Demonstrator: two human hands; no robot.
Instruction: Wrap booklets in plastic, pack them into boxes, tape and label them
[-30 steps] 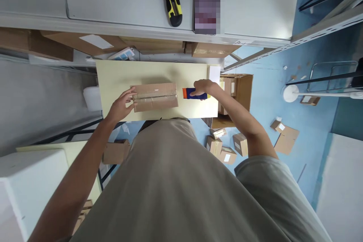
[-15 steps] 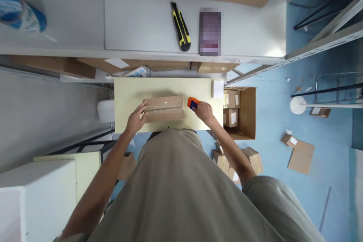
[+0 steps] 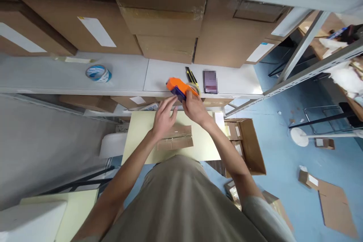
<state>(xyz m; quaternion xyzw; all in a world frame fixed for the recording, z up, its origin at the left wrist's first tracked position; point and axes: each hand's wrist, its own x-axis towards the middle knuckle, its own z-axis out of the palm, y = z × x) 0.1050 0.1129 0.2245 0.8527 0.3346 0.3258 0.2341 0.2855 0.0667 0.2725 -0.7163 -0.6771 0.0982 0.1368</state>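
Observation:
My right hand [image 3: 196, 110] is closed around an orange and dark blue tape dispenser [image 3: 176, 85], raised at the front edge of the grey shelf. Part of a tape roll shows at its right end. My left hand [image 3: 163, 118] is just below and left of the dispenser, fingers stretched out and apart; whether a fingertip touches it I cannot tell. Below my hands, a flat cardboard box [image 3: 178, 143] lies on the pale yellow table [image 3: 205, 147], its top seam facing up. My left hand covers the view of its upper left part.
On the shelf [image 3: 127, 77] are a black-and-yellow utility knife [image 3: 191, 75], a blurred-out dark rectangular item [image 3: 210, 81] and a blue-and-white tape roll [image 3: 98, 73]. Large cartons [image 3: 167, 19] line its back. Right of the table stands an open carton [image 3: 253, 147] with smaller boxes inside.
My right hand has lifted the tape dispenser from beside the box up to the shelf edge. My left hand has let go of the box and moved up beside the dispenser. The view has tilted up.

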